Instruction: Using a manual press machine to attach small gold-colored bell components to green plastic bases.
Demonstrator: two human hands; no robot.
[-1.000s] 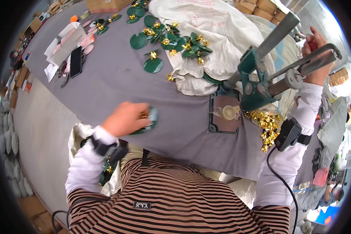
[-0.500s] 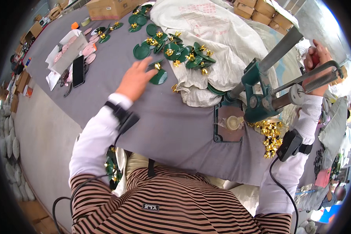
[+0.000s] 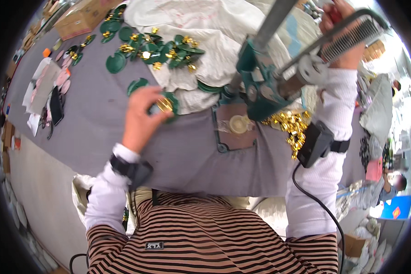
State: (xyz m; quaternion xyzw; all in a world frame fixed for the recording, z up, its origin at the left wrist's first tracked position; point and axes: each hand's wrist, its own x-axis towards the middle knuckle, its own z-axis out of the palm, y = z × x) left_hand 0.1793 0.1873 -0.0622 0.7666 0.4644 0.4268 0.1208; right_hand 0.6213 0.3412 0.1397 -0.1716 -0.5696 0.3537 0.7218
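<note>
My left hand [image 3: 141, 119] is closed over the cloth, thumb and index finger around a round green disc [image 3: 173, 103] with a gold metal clip on it. The fingers hide part of this disc. Another green disc [image 3: 137, 86] lies just beyond the hand. At the upper right, my right hand [image 3: 347, 45] grips the red knob [image 3: 334, 14] of a lever on a green hand press [image 3: 258, 75]. Below the press head, a pale round seat [image 3: 238, 124] sits on the base plate [image 3: 223, 137], with no green disc on it.
Loose gold clips [image 3: 293, 128] are heaped right of the press base. Several green discs with clips [image 3: 155, 49] lie against a white woven sack [image 3: 192, 20]. Farther left are pink discs [image 3: 63, 77], a dark phone [image 3: 56, 106] and a cardboard box [image 3: 82, 20].
My left hand has gone from open fingers beside a green disc to holding one with a gold clip. My right hand remains on the lever knob. The whole view has shifted.
</note>
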